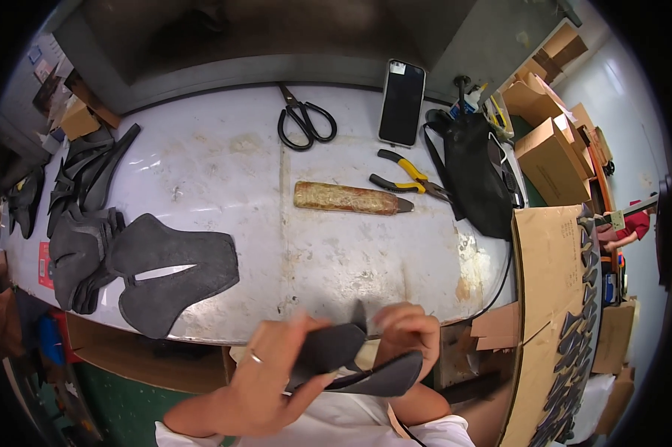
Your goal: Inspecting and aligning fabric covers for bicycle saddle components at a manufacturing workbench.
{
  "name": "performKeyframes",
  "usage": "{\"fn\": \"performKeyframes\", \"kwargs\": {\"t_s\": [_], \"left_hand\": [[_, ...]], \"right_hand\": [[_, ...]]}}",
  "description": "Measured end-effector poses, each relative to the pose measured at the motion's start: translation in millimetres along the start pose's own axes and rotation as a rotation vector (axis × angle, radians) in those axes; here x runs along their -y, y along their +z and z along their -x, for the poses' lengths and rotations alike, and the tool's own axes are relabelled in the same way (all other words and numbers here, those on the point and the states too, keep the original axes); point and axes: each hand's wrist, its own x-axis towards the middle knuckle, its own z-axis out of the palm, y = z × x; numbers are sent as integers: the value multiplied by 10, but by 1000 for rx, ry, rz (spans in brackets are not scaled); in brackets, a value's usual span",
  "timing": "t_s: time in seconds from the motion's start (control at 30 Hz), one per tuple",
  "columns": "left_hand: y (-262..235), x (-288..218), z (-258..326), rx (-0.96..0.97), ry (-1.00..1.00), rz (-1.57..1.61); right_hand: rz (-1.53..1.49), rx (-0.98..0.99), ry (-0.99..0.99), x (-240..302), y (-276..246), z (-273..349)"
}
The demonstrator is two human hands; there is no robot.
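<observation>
Close to my body, at the table's front edge, I hold a dark grey shoe-upper piece (384, 376), bent into a curve. My left hand (265, 376), with a ring on one finger, grips its left side between thumb and fingers. Around the right side of the same piece my right hand (414, 335) is closed, its fingertips blurred. A narrow dark tip (360, 313) sticks up between the hands; I cannot make out what it belongs to. A similar flat upper piece (179, 242) with a slit lies on the table to the left, beside a stack of matching pieces (83, 257).
On the white table (217, 164) lie black-handled scissors (304, 123), a tape-wrapped knife (351, 199), yellow-and-black pliers (414, 179), a phone (401, 104) and a black bag (477, 175). Dark curved pieces (90, 171) are piled far left. A cardboard box (548, 298) stands at the right.
</observation>
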Motion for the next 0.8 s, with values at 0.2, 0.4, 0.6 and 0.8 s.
{"fn": "performKeyframes", "kwargs": {"t_s": [0.2,0.4,0.6,0.8], "left_hand": [[-71,113,-49,-148,-266,397],[-52,120,-33,-259,-260,504],[-106,251,-42,-343,-274,21],[98,93,15,-247,60,-128]], "right_hand": [[378,121,229,394,66,136],[250,130,115,365,228,-83],[446,147,24,437,273,-82],[575,489,-86,458,377,-174]]}}
